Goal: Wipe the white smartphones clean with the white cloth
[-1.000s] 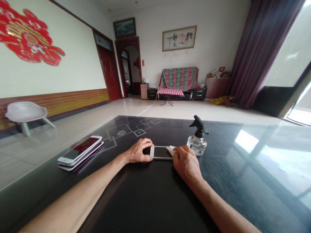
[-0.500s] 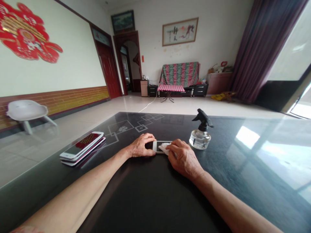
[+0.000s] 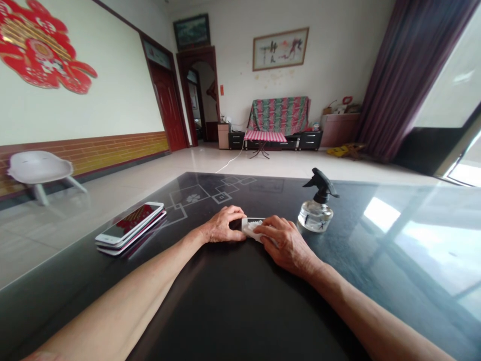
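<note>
We judge the wiping unfinished: on the table point(image 3: 225, 301), the grip of the left hand point(image 3: 225, 224) brackets one end of the phone point(image 3: 244, 222), while the right hand point(image 3: 286, 243) pinches a white tissue point(image 3: 252, 229) over it. Whether the stacked phones point(image 3: 130, 226) are already wiped, we cannot tell.

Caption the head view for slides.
Left hand holds a flat white phone; right hand holds crumpled white tissue on it.

A purple curtain point(image 3: 408, 75) hangs right; 1 white chair point(image 3: 39, 168) left.
</note>
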